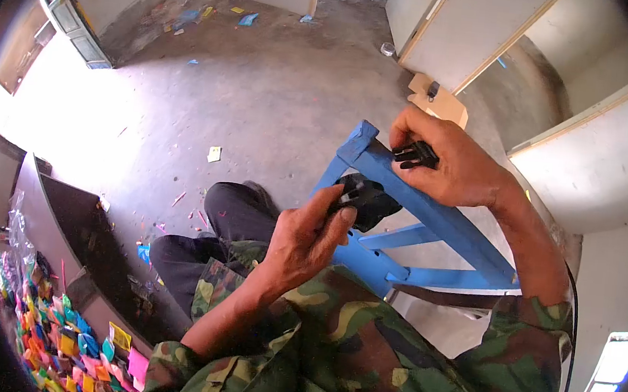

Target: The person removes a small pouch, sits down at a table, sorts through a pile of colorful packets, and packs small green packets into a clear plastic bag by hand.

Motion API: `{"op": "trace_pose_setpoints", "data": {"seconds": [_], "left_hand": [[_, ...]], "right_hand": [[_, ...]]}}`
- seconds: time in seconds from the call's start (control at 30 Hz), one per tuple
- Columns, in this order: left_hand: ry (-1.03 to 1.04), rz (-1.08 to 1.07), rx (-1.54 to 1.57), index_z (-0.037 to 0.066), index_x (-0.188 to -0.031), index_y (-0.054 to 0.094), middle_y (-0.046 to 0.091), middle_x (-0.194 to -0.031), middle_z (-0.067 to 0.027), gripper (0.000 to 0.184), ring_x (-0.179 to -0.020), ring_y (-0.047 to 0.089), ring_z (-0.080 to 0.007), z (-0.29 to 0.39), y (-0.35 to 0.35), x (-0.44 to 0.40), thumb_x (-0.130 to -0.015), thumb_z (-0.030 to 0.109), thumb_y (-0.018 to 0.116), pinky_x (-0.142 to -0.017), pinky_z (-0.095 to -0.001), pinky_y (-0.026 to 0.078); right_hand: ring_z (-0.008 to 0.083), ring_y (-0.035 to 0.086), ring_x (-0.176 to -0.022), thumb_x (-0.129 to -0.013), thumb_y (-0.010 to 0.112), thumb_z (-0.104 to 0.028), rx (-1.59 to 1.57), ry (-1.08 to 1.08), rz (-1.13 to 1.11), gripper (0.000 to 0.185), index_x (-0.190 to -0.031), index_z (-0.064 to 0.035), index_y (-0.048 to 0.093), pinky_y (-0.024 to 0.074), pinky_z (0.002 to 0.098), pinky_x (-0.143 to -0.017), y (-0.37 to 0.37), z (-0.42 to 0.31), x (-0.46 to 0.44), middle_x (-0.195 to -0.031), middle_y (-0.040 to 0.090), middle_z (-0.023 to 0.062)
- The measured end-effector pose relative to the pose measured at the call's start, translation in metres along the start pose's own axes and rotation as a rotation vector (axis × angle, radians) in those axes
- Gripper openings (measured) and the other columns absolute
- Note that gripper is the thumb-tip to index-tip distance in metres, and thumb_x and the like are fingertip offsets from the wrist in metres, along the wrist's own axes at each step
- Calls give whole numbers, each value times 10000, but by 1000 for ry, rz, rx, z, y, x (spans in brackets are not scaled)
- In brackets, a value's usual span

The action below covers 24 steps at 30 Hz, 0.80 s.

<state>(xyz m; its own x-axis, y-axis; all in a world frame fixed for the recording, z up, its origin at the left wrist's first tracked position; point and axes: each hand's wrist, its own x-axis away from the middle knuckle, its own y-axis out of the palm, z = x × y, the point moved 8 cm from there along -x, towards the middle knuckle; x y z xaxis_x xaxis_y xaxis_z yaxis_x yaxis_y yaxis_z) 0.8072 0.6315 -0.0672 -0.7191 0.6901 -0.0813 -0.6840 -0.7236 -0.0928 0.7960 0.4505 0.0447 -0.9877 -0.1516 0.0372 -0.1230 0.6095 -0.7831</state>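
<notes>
A black plastic buckle piece with prongs (pixel 416 155) is pinched in my right hand (pixel 451 163), above the blue metal frame (pixel 443 215). My left hand (pixel 307 233) is closed on a dark object (pixel 374 207), black with a greyish part near the fingertips; its exact shape is unclear. That object lies against the blue frame's near side. The two hands are apart, with part of the frame's bar between them. Both hands come out of camouflage sleeves.
Many small colourful packets (pixel 84 348) lie at the lower left beside a dark panel (pixel 65 226). An opened cardboard box (pixel 442 103) stands on the floor beyond my right hand. White partition panels (pixel 470 30) stand at the upper right. Litter dots the concrete floor (pixel 264 80).
</notes>
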Motion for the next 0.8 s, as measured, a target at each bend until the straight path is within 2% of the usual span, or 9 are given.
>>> {"op": "trace_pose_setpoints", "data": {"seconds": [0.03, 0.07, 0.17, 0.27, 0.4, 0.57, 0.67, 0.8], "left_hand": [[-3, -9, 11, -17, -1317, 612, 702, -746, -59, 414, -661, 618, -103, 3, -1, -1, -1083, 324, 600, -609, -292, 495], [-5, -14, 21, -19, -1303, 622, 704, -750, -56, 407, -655, 604, -94, 4, -2, -3, -1084, 323, 600, -601, -283, 485], [12, 0, 77, -8, -1214, 660, 692, -749, -37, 378, -642, 572, -74, 7, -4, -5, -1083, 341, 599, -589, -269, 462], [-26, -57, 137, 17, -1069, 681, 660, -735, -11, 367, -637, 544, -64, 8, 0, -3, -1082, 372, 592, -583, -264, 437], [-70, -137, 197, 51, -890, 658, 612, -718, 21, 397, -642, 512, -66, 13, 0, -3, -1085, 385, 573, -587, -269, 407], [-104, -251, 229, 50, -873, 658, 604, -718, 19, 400, -665, 517, -78, 10, 2, -2, -1086, 373, 556, -613, -280, 406], [-146, -294, 226, 45, -888, 667, 606, -726, 14, 404, -681, 528, -82, 10, 3, -1, -1084, 380, 555, -623, -278, 408], [-190, -338, 254, 41, -909, 679, 608, -734, 9, 408, -693, 539, -85, 1, 6, 2, -1083, 389, 555, -628, -277, 411]], "right_hand": [[186, 589, -791, -924, 723, -121, 33, -1, 13, 223, -1039, -51, 545, 495, 327, -764, 3, -1, 0, -871, 604, 91], [255, 628, -761, -938, 768, -151, 107, 45, 15, 263, -1020, -44, 542, 514, 352, -735, 3, -4, 1, -856, 636, 123], [302, 672, -775, -917, 809, -212, 210, -73, 122, 313, -1015, -45, 564, 530, 385, -698, 8, -10, 7, -885, 669, 126], [319, 698, -818, -890, 830, -236, 348, -158, 146, 326, -991, -53, 580, 539, 417, -688, 10, -29, 11, -897, 678, 128], [319, 646, -760, -842, 838, -234, 456, -234, 150, 318, -904, -72, 572, 507, 437, -648, 15, -36, 14, -834, 591, 105], [321, 577, -708, -826, 811, -271, 526, -320, 143, 339, -811, -81, 531, 457, 459, -603, 21, -43, 15, -799, 478, 88], [316, 579, -711, -849, 793, -289, 519, -372, 158, 346, -803, -81, 520, 456, 453, -598, 24, -44, 16, -808, 480, 87], [312, 599, -740, -820, 806, -278, 517, -372, 142, 331, -813, -91, 533, 476, 452, -612, 26, -44, 17, -828, 502, 86]]}}
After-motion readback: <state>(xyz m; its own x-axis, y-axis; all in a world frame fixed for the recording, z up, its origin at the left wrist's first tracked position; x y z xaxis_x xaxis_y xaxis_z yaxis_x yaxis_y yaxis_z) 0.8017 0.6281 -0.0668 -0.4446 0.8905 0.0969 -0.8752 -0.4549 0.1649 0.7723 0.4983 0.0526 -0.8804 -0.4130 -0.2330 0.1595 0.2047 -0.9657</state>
